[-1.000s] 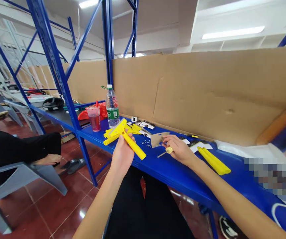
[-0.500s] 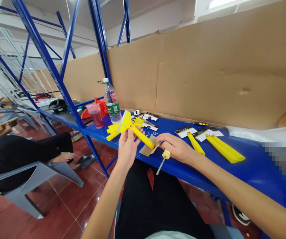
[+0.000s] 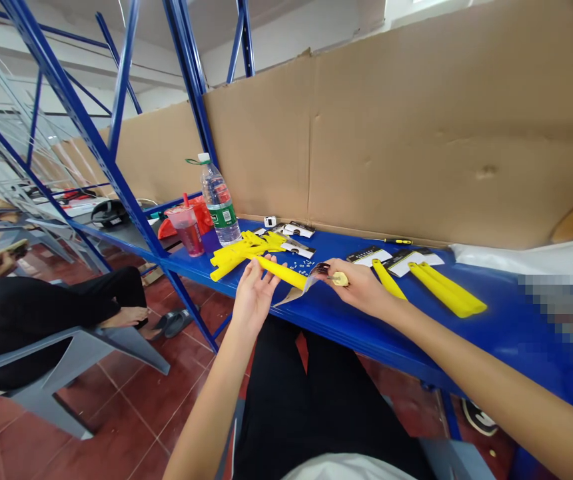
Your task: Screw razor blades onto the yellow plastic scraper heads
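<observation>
My left hand (image 3: 253, 293) pinches a yellow scraper (image 3: 285, 273) near its head, and the handle points right. The head is hard to tell from the yellow parts behind it. My right hand (image 3: 361, 287) grips a bent cardboard header card (image 3: 295, 295) around the end of that handle. A screwdriver with a pale yellow handle (image 3: 340, 279) is also held in my right hand, its shaft seen nearly end-on. Behind my left hand lies a pile of yellow scraper parts (image 3: 229, 257). Small screws (image 3: 306, 264) are scattered on the blue tabletop (image 3: 336, 248) beyond the handle.
Yellow handles (image 3: 446, 288) and black-and-white cards (image 3: 401, 261) lie right. Another screwdriver (image 3: 397, 241) rests by the cardboard wall (image 3: 391, 133). A water bottle (image 3: 220, 207) and a red drink cup (image 3: 188, 233) stand left. Someone sits in a grey chair (image 3: 81, 353).
The scraper has turned, so its head no longer faces up and its handle lies flatter. The card now wraps the handle end. The screwdriver has swung from pointing down to nearly end-on.
</observation>
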`<control>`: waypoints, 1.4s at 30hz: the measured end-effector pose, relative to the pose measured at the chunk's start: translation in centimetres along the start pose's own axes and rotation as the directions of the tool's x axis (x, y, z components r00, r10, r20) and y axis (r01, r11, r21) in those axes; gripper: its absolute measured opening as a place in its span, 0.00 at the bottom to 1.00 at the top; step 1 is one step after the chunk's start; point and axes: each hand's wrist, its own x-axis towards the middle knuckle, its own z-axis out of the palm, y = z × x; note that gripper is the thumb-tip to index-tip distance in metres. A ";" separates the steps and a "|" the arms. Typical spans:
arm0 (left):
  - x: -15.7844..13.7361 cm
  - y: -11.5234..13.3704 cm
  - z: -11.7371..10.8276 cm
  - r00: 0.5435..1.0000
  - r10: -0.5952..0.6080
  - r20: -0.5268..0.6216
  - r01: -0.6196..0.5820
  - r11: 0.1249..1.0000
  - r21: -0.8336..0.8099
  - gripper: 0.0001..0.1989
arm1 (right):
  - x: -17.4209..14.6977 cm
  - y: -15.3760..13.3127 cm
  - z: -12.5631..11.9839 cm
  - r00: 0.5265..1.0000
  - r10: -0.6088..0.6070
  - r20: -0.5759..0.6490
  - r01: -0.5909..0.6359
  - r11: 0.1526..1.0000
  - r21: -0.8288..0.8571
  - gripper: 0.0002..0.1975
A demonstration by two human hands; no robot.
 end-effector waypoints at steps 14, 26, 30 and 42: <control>-0.1 0.1 -1.1 0.982 -0.148 0.118 0.122 0.971 0.208 0.14 | 0.2 -2.1 0.3 0.979 0.193 -0.056 -0.174 0.953 0.250 0.28; -1.3 -1.1 -0.2 0.929 -0.253 0.271 0.138 0.914 0.382 0.26 | 0.6 -1.9 0.4 0.952 0.221 -0.213 -0.169 0.957 0.235 0.30; -2.1 -1.3 0.2 0.924 -0.253 0.287 0.127 0.910 0.396 0.27 | 0.9 -1.8 0.3 0.967 0.055 -0.247 -0.011 0.984 0.175 0.28; -1.9 -0.5 1.0 0.977 -0.010 0.212 -0.053 0.955 0.290 0.23 | 0.8 -2.4 0.5 0.831 0.414 0.371 -0.556 0.605 0.570 0.31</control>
